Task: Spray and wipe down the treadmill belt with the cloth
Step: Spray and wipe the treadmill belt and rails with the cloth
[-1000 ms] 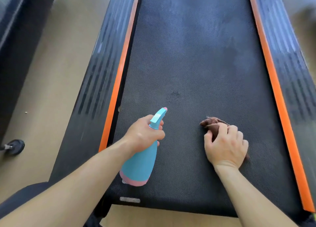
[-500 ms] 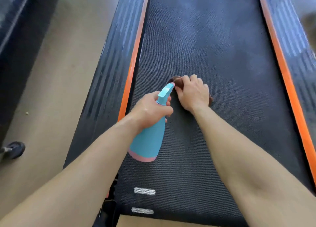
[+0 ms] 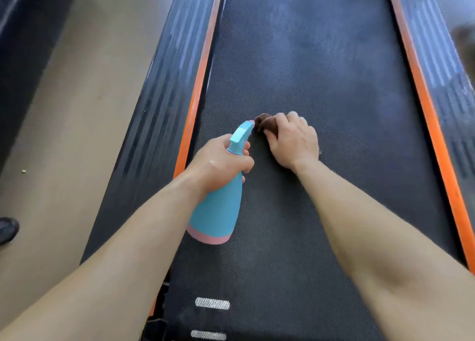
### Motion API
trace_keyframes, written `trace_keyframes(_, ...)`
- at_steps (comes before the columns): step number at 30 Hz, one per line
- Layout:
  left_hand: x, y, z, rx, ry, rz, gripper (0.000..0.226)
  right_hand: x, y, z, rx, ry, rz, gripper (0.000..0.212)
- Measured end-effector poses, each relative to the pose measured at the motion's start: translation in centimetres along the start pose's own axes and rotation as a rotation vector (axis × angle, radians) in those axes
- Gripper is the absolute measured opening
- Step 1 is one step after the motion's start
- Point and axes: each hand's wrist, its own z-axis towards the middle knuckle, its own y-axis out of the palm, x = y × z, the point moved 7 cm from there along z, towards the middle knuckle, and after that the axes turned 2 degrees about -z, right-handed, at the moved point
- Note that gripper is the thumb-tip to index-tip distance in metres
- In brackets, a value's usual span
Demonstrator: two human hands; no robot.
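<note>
Brown cloth [image 3: 267,125]: bunched into a small wad on the treadmill belt [image 3: 321,58], left of the belt's middle line, near the orange strip [image 3: 195,101]. Mostly covered by the right hand [image 3: 294,141], fingers [image 3: 291,116] curled over the wad and clenched on it, palm down toward the belt. Only the far-left end of the wad showing past the knuckles.

Probably soft, light and limp, with nothing to break. Best taken as here, gathered under the palm, for even pressure through the whole wad rather than a loose corner. Coarse-looking belt weave, so likely some drag; worth a firm grip against rolling out.

No clear long axis to the wad; lies roughly across the belt, poking out to the left.

Spray bottle [image 3: 218,207]: blue with a pink base, held above the belt in the left hand [image 3: 218,160], fingers wrapped round the neck just under the trigger head. Long axis tilted along the belt, base toward the person, nozzle pointing forward and slightly right. Tip just beside the cloth in this view; touching or not, cannot tell. Rigid, smooth plastic, probably light; fill level not visible.

Judged as mid-wipe. Paler hazy patches on the belt farther ahead, dust or spray not distinguishable.
</note>
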Motion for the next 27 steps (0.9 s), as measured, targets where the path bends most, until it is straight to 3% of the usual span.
trace_keyframes(3,0.0,0.5,-0.3,-0.019,0.022,0.002,0.04,-0.2,-0.9,-3.7,0.027,-0.053,-0.024,0.037)
trace_keyframes(6,0.1,0.3,-0.3,-0.024,0.049,0.008,0.027,-0.8,-1.4,-11.2,0.06,-0.233,-0.008,0.035)
trace_keyframes(8,0.1,0.0,-0.2,-0.009,0.049,0.017,0.025,0.0,-1.1,-11.6,0.03,-0.306,0.003,0.037)
trace_keyframes(10,0.0,0.1,-0.2,-0.009,0.038,0.013,0.03,1.2,-1.1,-7.8,0.026,-0.208,-0.035,0.04)
trace_keyframes(14,0.1,0.4,-0.4,-0.035,0.032,0.005,0.04,4.5,-0.7,0.6,-0.04,0.202,0.009,0.044)
trace_keyframes(17,0.1,0.0,0.0,-0.042,0.023,-0.013,0.034,2.9,-1.0,-0.8,0.007,0.178,-0.063,0.041)
trace_keyframes(20,-0.1,-0.1,0.4,-0.05,0.021,-0.017,0.028,-0.1,-1.0,-8.3,0.083,-0.078,-0.071,0.036)
trace_keyframes(23,-0.5,-0.3,0.7,-0.043,0.025,-0.001,0.027,0.2,-0.8,-9.4,0.005,-0.272,-0.056,0.041)
trace_keyframes(27,-0.5,-0.1,0.5,-0.046,0.038,0.008,0.028,1.9,-0.8,-2.5,-0.045,0.052,-0.001,0.04)
